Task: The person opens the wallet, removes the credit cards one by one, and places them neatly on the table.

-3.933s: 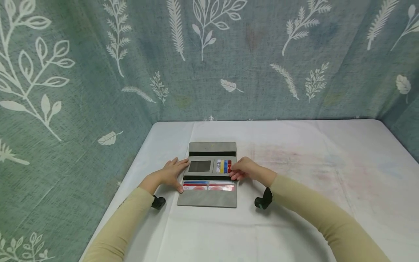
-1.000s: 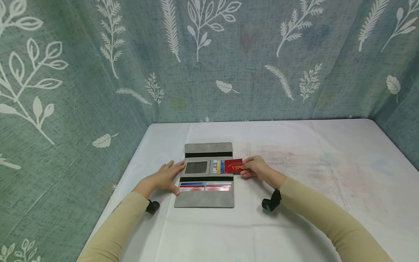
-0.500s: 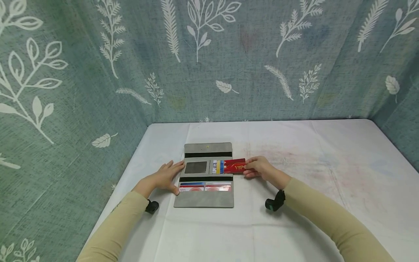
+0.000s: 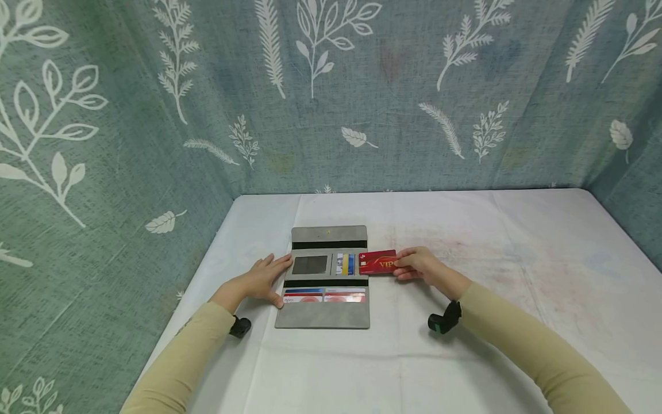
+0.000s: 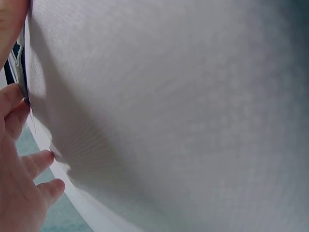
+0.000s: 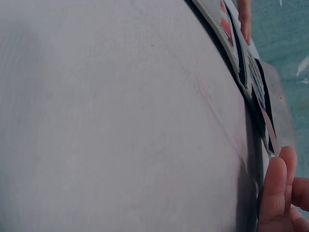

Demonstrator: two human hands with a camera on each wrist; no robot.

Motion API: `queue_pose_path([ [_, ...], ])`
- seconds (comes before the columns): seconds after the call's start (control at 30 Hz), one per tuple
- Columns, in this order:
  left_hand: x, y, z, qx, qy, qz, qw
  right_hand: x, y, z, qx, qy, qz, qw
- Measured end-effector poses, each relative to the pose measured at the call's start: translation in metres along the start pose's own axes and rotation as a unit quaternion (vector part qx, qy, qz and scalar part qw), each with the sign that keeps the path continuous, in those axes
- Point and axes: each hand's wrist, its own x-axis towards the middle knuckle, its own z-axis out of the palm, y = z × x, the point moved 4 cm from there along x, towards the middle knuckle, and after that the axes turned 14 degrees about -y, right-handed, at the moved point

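1. A red VIP card [image 4: 374, 263] is held near the center of the frame, at the right side of an unfolded gray wallet [image 4: 323, 315]; the wallet's middle panel is overlapped at its right edge by the card's left end.
2. The card's right end is pinched by the right hand [image 4: 420, 265], between thumb and fingers. In the right wrist view, the card is seen nearly edge-on at the fingertips, at lower right.
3. Nothing is grasped by the left hand [image 4: 258, 282], left of center; its fingers are spread, and the wallet's left edge is touched by fingertips and thumb.
4. In the wallet's middle panel, a dark window pocket [image 4: 310, 265] is seen on the left, and slotted cards [image 4: 345, 264] with white, yellow and blue edges are seen on the right.
5. Below these, two stacks of cards [image 4: 302, 295] are tucked side by side into the lower panel. A small gold snap [image 4: 328, 232] is set on the top flap.
6. The wallet is laid on a white-covered table [image 4: 331, 368], by which the lower part of the frame is filled.
7. The forearms are covered by beige sleeves [image 4: 532, 339], and a black wrist camera [image 4: 443, 319] is worn at each wrist.
8. The upper frame is filled by a leaf-patterned, gray-green curtain [image 4: 393, 155].
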Motion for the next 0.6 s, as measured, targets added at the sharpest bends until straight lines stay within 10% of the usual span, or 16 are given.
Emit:
queue_pose_path([
  [0.6, 0.001, -0.001, 0.001, -0.005, 0.002, -0.001, 1.0, -0.019, -0.002, -0.03, -0.024, 0.009, 0.003, 0.9997],
])
